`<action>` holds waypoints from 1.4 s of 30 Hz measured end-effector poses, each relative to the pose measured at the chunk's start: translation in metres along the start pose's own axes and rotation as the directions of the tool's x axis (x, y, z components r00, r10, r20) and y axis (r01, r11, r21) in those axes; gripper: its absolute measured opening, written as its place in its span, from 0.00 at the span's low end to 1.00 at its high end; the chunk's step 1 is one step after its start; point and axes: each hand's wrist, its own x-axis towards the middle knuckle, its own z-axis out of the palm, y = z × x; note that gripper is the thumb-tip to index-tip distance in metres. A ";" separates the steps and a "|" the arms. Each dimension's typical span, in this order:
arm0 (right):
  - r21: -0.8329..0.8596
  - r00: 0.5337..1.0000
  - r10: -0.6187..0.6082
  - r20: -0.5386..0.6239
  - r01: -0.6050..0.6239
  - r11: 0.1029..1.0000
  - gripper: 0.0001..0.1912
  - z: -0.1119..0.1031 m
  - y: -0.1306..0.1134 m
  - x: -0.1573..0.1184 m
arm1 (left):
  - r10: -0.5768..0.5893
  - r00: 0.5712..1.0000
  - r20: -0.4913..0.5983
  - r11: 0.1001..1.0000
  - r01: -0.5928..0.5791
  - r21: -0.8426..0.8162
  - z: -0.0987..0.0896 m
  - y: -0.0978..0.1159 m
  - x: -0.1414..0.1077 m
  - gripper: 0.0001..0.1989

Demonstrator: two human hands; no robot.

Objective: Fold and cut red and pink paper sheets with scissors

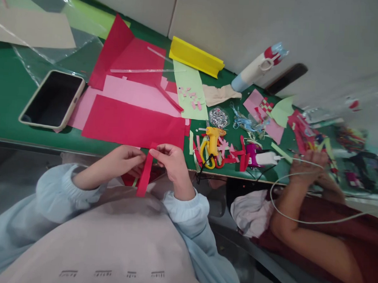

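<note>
A narrow red strip [145, 173] hangs down at the front edge of the green table, pinched near its top between the thumb and fingers of my right hand [170, 159]. Just left of the strip is my left hand [125, 160], its fingers curled and close together beside the strip's edge; whether they grip it cannot be made out. Beyond both hands a large red sheet [134, 123] lies over a pink sheet [128, 91]. A pale green sheet [191, 84] with small pink pieces on it is behind to the right.
A phone [52, 99] lies at the left. Scissors [204, 153], a yellow glue gun [213, 138] and paper scraps are right of my hands. Farther back stand a folded yellow piece [195, 58] and a bottle [255, 68]. Another person's hands [309, 166] are at the right, near a white cable [272, 198].
</note>
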 end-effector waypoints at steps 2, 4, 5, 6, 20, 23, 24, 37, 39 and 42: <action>-0.009 1.000 -0.029 -0.012 0.029 1.000 0.20 0.001 -0.001 -0.001 | -0.010 0.998 -0.059 0.995 0.004 -0.097 0.005 0.004 -0.001 0.16; -0.022 0.998 -0.064 -0.030 0.063 0.998 0.19 0.003 -0.002 -0.002 | 0.006 0.996 -0.084 0.996 -0.013 -0.085 0.010 0.006 -0.002 0.18; -0.027 0.996 -0.079 -0.044 0.078 0.997 0.18 0.003 -0.003 -0.002 | 0.016 0.997 -0.074 0.999 -0.020 -0.050 0.011 0.007 -0.001 0.18; -0.027 0.994 -0.091 -0.064 0.090 0.996 0.18 0.004 -0.003 -0.003 | 0.025 0.998 -0.056 1.000 -0.025 -0.011 0.012 0.006 -0.001 0.18; 0.048 0.951 -0.159 -0.266 0.177 0.983 0.18 -0.016 -0.004 0.004 | -0.079 0.992 0.098 0.997 0.076 0.034 0.010 -0.004 -0.004 0.18; 0.064 0.951 -0.157 -0.266 0.180 0.982 0.18 -0.017 -0.002 0.004 | -0.076 0.991 0.115 0.997 0.074 0.015 0.008 -0.006 -0.003 0.18; 0.065 0.952 -0.156 -0.265 0.179 0.982 0.18 -0.017 -0.002 0.004 | -0.069 0.990 0.123 0.998 0.069 0.008 0.007 -0.008 -0.003 0.18; 0.024 0.935 -0.206 -0.288 0.223 0.975 0.19 -0.020 0.003 0.008 | -0.121 0.983 0.140 0.990 0.129 -0.049 -0.001 -0.015 -0.001 0.20; 0.025 0.926 -0.234 -0.296 0.252 0.967 0.20 -0.022 0.003 0.008 | -0.132 0.981 0.140 0.989 0.140 -0.049 -0.002 -0.016 0.000 0.21; 0.020 0.918 -0.265 -0.293 0.284 0.959 0.20 -0.026 0.004 0.009 | -0.124 0.985 0.118 0.990 0.130 -0.050 -0.003 -0.016 0.000 0.20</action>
